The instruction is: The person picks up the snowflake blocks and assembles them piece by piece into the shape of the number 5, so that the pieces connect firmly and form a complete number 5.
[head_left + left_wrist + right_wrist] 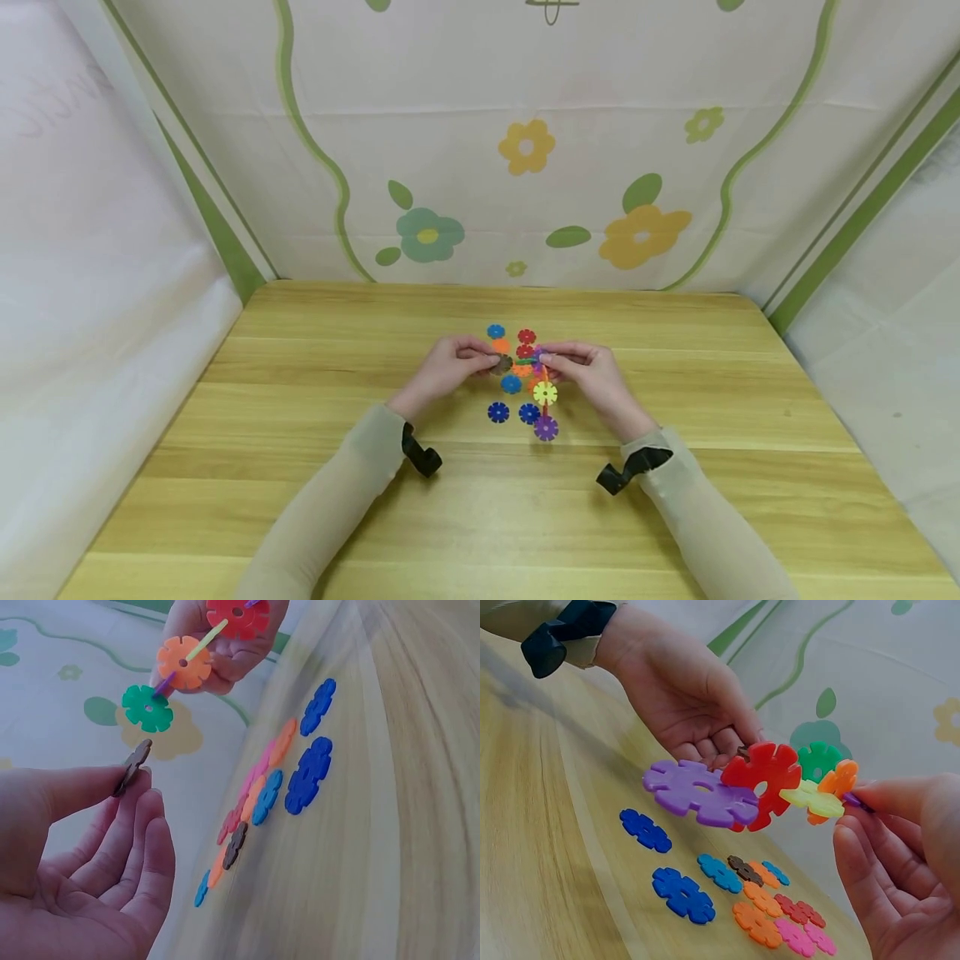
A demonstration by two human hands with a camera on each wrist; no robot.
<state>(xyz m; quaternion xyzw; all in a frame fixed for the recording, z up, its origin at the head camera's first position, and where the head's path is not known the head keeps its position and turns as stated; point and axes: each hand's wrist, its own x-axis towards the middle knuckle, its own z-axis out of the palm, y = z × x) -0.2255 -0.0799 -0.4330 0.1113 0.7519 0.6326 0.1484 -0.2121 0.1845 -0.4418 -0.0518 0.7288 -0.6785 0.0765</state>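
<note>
My left hand pinches a brown snowflake disc between thumb and fingertips. In my right hand is a chain of interlocked notched plastic discs, with fingers and thumb on a small purple disc near one end. A green disc forms that end. From there the chain runs through an orange disc, a yellow disc and a red disc to a larger-looking purple disc. The brown disc is held close to the green one, apart from it in the left wrist view.
Several loose discs lie flat on the wooden table below the hands, among them a dark blue disc, a light blue disc, a red disc and a pink disc. A flower-printed cloth wall stands behind the table.
</note>
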